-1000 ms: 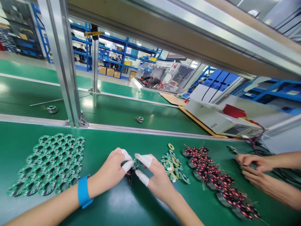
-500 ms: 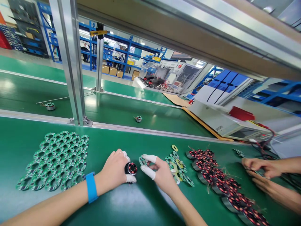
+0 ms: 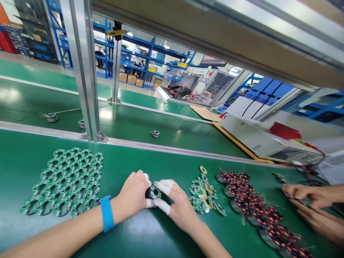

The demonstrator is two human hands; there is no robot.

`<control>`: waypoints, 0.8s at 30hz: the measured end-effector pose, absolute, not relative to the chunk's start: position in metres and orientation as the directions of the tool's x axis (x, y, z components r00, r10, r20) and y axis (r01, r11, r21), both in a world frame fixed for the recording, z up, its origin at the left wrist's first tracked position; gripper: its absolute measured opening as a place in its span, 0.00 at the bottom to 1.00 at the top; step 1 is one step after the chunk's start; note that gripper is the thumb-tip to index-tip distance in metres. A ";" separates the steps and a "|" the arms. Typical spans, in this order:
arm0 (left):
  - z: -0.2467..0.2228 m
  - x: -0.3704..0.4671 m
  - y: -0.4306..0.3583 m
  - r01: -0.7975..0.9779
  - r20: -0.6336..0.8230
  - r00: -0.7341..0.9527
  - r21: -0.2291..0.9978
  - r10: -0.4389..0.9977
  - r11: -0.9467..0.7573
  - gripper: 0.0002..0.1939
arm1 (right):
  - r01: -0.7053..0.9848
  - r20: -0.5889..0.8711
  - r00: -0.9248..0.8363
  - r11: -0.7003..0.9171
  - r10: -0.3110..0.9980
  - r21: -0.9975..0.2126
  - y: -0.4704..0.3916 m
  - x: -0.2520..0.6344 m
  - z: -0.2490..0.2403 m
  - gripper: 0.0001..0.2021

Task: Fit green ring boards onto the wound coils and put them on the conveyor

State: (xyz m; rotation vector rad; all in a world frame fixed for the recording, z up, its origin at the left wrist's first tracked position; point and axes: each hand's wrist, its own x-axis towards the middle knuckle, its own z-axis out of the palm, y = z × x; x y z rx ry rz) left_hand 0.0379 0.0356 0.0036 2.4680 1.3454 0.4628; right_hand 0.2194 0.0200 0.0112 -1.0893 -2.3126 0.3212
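Note:
My left hand (image 3: 133, 192), with white finger cots and a blue wristband, is closed around a small round motor stator (image 3: 147, 194). A green ring-shaped circuit board (image 3: 155, 192) lies over the stator's face, covering most of it. My right hand (image 3: 179, 205), also in white finger cots, pinches this board at its edges from the right. Both hands meet just above the green bench. To the right of my right hand lies a loose pile of ring boards (image 3: 197, 205) mixed with yellowish rings (image 3: 203, 170).
Many ring boards (image 3: 63, 183) are laid in rows at left. Several rows of stators with red-black windings (image 3: 252, 211) stand at right. Beyond them are a co-worker's hands (image 3: 309, 197). A metal post (image 3: 87, 79) and rail border a conveyor carrying small motors (image 3: 155, 134).
My right hand has moved left and brought the ring board onto the stator in my left hand. Another motor shows beside the post on the conveyor.

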 end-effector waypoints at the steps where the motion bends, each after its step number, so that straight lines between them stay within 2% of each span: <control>1: 0.003 0.038 0.035 0.755 0.140 0.511 0.398 0.848 -0.520 0.21 | 0.639 0.385 -0.516 0.643 0.765 -0.422 0.020 0.219 0.011 0.16; 9: 0.002 0.039 0.034 0.755 0.136 0.510 0.402 0.849 -0.518 0.23 | 0.686 0.352 -0.517 0.624 0.780 -0.374 0.020 0.217 0.014 0.16; 24: 0.002 0.038 0.035 0.757 0.121 0.512 0.404 0.850 -0.513 0.20 | 0.655 0.485 -0.498 0.678 0.719 -0.334 0.020 0.220 0.005 0.16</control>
